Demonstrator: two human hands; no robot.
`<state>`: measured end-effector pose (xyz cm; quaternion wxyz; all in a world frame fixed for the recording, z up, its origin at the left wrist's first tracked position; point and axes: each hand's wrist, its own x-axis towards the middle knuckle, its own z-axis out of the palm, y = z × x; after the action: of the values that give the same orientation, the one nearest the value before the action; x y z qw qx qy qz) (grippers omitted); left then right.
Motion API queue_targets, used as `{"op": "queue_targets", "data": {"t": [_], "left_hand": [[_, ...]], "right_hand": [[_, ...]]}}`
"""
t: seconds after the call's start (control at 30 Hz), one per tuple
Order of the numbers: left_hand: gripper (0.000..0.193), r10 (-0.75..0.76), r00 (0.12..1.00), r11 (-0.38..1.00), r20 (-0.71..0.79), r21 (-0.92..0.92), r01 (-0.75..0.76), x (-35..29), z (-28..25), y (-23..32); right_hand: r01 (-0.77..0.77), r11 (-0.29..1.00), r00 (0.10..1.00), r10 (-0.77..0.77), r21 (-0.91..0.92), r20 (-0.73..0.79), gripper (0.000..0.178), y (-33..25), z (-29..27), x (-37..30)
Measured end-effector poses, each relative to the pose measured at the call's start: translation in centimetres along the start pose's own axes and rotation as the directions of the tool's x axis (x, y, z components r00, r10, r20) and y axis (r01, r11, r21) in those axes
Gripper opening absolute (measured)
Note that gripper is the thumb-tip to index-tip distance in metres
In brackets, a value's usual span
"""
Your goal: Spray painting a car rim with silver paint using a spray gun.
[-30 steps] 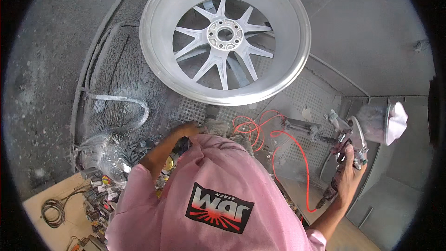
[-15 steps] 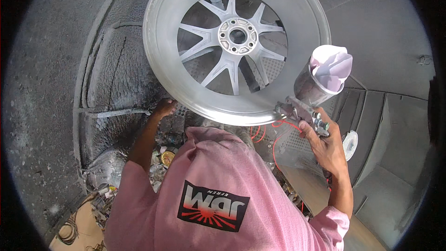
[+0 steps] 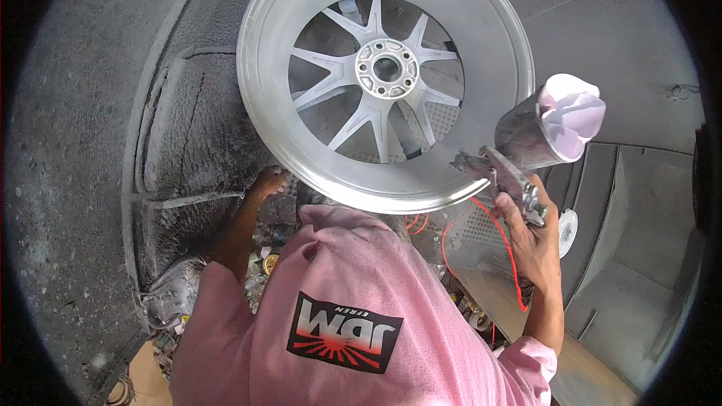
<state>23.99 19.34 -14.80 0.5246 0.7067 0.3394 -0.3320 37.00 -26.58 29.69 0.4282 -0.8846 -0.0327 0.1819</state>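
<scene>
A silver-grey wheel rim (image 3: 492,53) with split spokes faces me, its inner barrel and bolt-hole hub turned upward. My right hand (image 3: 535,244) is wrapped around a spray gun (image 3: 508,179) at the lower right of the rim, and the gun's nozzle points left over the barrel. On top of the gun sits a dark, paint-stained cup (image 3: 520,135), tilted right, with crumpled pale pink-white sheeting (image 3: 573,114) in its mouth. Beside the rim's lower left edge is my left hand (image 3: 268,181), its fingers curled; whatever they hold is hidden.
A red hose (image 3: 510,244) hangs below the gun. Grey, overspray-coated walls (image 3: 75,150) surround me. Cans and litter (image 3: 267,262) lie on the floor at left, a white round lid (image 3: 568,233) at right. A perforated panel (image 3: 477,234) shows beneath the rim.
My right hand has tilted the spray gun, swinging its cup to the right. The rim appears slightly lower in view. More of the red hose shows beside my right hand.
</scene>
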Motion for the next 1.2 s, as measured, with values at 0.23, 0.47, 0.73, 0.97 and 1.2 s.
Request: {"op": "queue_targets", "data": {"t": [0.23, 0.47, 0.73, 0.97, 1.2], "left_hand": [[0.044, 0.073, 0.984, 0.995, -0.161, -0.052, -0.082, 2.4, -2.9, 1.6], [0.055, 0.851, 0.443, 0.500, -0.281, 0.690, -0.523, 8.1, -6.8, 4.7], [0.060, 0.853, 0.307, 0.521, -0.422, 0.695, -0.496, 10.4, -8.1, 5.6], [0.059, 0.820, 0.363, 0.573, -0.443, 0.625, -0.531, 9.3, -12.2, 9.1], [0.058, 0.776, 0.431, 0.628, -0.461, 0.504, -0.593, 7.7, -10.5, 9.3]], "right_hand": [[-0.093, 0.983, 0.995, 0.096, 0.156, -0.014, 0.029, -0.5, -0.5, -1.1], [-0.067, 0.962, 0.995, 0.083, 0.264, -0.050, 0.025, 0.1, 0.7, -0.2], [-0.023, 0.949, 0.999, 0.008, 0.314, 0.050, 0.023, -0.6, 4.1, 4.9], [0.109, 0.892, 0.992, -0.127, 0.440, 0.012, 0.025, -1.8, 7.1, 10.1], [0.269, 0.862, 0.951, -0.167, 0.430, -0.260, 0.032, -1.3, 4.5, 12.5]]}}
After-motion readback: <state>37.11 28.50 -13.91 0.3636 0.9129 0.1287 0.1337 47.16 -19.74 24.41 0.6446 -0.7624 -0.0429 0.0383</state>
